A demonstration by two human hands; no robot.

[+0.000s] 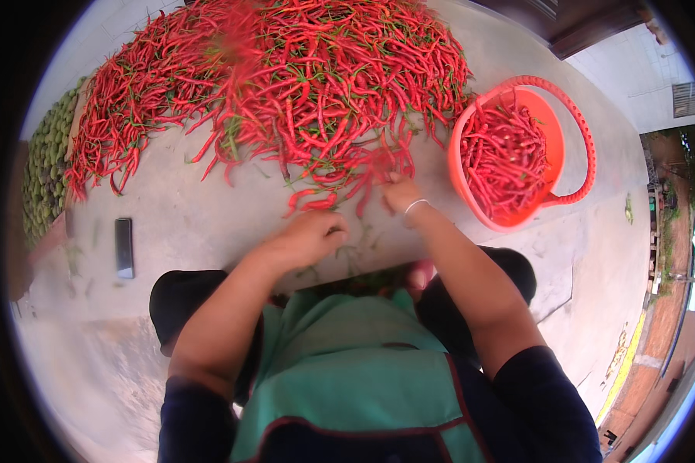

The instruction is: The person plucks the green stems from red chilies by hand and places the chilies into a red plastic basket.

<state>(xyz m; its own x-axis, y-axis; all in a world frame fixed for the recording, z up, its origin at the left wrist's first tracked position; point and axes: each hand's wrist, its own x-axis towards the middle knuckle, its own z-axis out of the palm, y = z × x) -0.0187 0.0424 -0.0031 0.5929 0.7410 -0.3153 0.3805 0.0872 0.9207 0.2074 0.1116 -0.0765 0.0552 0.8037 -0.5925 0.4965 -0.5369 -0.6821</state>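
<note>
Peppers (324, 92) at twelve o'clock: may slump if tugged low. Cannot tell grip of left fingers (335, 222) or right fingers (394, 178).

Dark phone (124, 248), green produce heap (46, 166), yellow stripe (624, 366)

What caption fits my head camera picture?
Left hand and right hand near a big heap of red peppers, a filled basket at right.
</note>
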